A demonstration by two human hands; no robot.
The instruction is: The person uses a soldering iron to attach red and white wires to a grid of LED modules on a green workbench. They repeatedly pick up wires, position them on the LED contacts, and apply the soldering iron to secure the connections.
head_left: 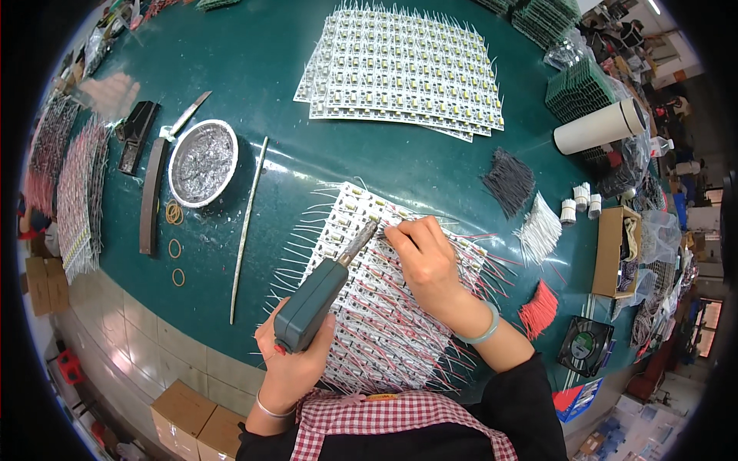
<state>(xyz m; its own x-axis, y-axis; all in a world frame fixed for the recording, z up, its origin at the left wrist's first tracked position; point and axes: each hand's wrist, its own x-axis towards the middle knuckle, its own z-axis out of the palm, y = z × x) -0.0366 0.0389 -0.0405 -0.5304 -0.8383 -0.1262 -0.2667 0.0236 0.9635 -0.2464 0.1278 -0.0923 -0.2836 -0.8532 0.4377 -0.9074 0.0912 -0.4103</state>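
Grips a smooth, dark-green, pistol-shaped soldering tool (314,300) in the left hand (295,361). Curls the right hand (429,265) beside the metal tip (359,244); cannot tell whether pinching anything. Has a flat, white, wire-bristled circuit panel (388,303) under the right hand and tip.

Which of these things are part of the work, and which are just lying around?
Part of the work, it seems:
soldering gun, in the left fingers
wired board, under the right fingers
red wires
white wires

Probably just lying around:
tumbler
fan
rubber bands
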